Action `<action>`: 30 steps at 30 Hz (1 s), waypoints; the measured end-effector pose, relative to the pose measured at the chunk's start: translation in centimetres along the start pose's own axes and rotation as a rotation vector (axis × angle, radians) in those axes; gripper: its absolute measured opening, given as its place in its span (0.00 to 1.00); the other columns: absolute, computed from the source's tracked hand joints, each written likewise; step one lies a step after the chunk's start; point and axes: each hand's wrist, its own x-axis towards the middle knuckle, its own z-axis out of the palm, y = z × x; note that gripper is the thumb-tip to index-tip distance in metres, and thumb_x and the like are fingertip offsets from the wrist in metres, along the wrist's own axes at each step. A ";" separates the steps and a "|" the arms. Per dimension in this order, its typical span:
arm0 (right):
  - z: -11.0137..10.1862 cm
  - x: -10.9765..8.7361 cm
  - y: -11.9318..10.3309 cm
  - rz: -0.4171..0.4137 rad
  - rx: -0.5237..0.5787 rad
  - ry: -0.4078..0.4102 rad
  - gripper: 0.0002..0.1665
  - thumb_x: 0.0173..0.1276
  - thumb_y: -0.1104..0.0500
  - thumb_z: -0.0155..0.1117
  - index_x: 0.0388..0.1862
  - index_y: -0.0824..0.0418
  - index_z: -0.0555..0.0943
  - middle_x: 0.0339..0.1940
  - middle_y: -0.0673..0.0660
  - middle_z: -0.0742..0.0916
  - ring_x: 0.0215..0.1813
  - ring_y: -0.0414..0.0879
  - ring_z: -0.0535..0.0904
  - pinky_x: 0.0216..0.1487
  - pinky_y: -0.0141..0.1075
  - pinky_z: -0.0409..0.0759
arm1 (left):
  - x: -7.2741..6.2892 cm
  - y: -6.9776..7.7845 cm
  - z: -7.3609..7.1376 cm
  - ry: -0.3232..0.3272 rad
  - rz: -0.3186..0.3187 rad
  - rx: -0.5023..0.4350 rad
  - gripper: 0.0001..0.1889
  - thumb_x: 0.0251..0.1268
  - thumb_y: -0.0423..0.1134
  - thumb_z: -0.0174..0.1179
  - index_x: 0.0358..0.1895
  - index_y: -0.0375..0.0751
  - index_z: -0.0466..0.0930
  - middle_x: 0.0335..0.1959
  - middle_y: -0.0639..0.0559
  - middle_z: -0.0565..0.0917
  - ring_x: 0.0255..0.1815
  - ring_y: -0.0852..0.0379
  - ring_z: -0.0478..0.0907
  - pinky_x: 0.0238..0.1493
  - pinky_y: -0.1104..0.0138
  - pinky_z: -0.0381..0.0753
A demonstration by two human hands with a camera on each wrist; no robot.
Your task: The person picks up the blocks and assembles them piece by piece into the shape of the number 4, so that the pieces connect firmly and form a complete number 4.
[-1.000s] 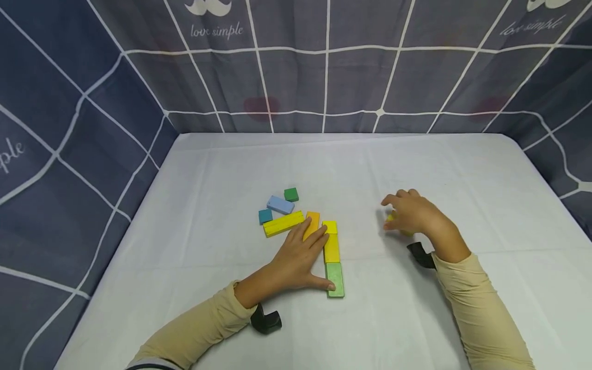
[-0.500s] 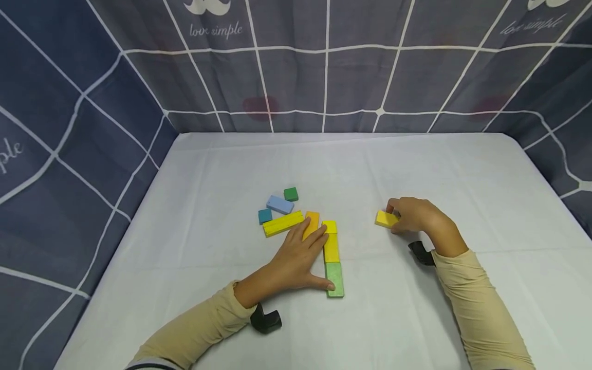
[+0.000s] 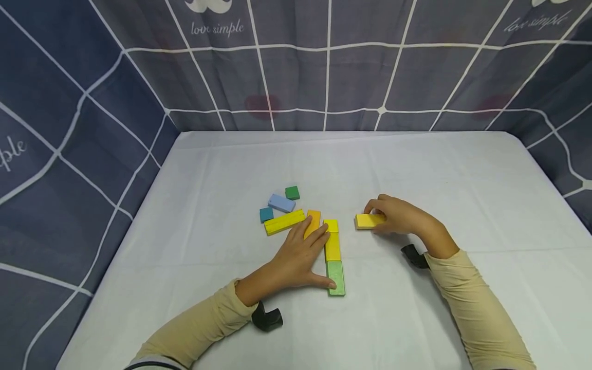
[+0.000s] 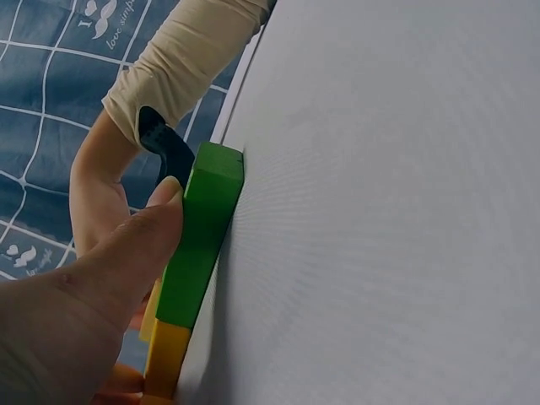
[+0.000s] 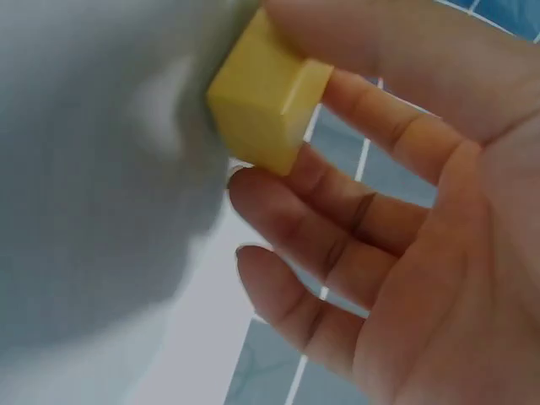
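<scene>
My left hand [image 3: 296, 259] lies spread over a short column of blocks. Its thumb rests on the light green block [image 3: 336, 280] at the near end, and its fingertips reach the small yellow block [image 3: 330, 225] at the far end. Between those two is a longer yellow block [image 3: 332, 247]. Partly under the fingers sits an orange block [image 3: 313, 218]. To the right of the column, my right hand [image 3: 404, 216] pinches a yellow rectangular block [image 3: 367, 221] between thumb and fingers; the right wrist view shows the block's end [image 5: 261, 101] close to the white cloth.
Left of the column lie a long yellow block [image 3: 284, 222], a teal cube [image 3: 266, 215], a light blue block [image 3: 281, 203] and a green cube [image 3: 292, 192]. White cloth covers the table [image 3: 439, 174]. A dark checked curtain [image 3: 296, 77] surrounds its back and sides.
My right hand has taken hold of the yellow block, turned it and brought it left toward the column. The left hand has kept its place on the blocks.
</scene>
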 end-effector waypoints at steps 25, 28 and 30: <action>1.7 1.1 -3.3 -0.127 -0.021 0.098 0.27 0.50 0.55 0.72 0.51 0.59 0.78 0.39 0.56 0.79 0.40 0.47 0.73 0.44 0.42 0.75 | -0.1 -0.1 -0.4 -0.029 -0.022 -0.014 0.55 0.39 0.77 0.54 0.68 0.42 0.59 0.72 0.49 0.56 0.73 0.41 0.40 0.70 0.49 0.42; 1.9 0.2 -4.3 -0.150 -0.065 0.169 0.34 0.48 0.51 0.73 0.55 0.60 0.75 0.47 0.60 0.79 0.47 0.52 0.74 0.49 0.47 0.75 | 0.0 0.0 -0.4 -0.036 -0.019 -0.008 0.55 0.39 0.77 0.53 0.68 0.42 0.59 0.72 0.49 0.56 0.73 0.41 0.40 0.70 0.50 0.43; 2.2 -0.6 -5.0 -0.178 -0.087 0.195 0.40 0.47 0.48 0.73 0.58 0.61 0.72 0.54 0.62 0.77 0.53 0.56 0.74 0.51 0.51 0.74 | 0.0 0.1 -0.4 -0.039 -0.014 -0.007 0.55 0.39 0.77 0.52 0.68 0.42 0.58 0.72 0.49 0.56 0.73 0.41 0.40 0.71 0.50 0.43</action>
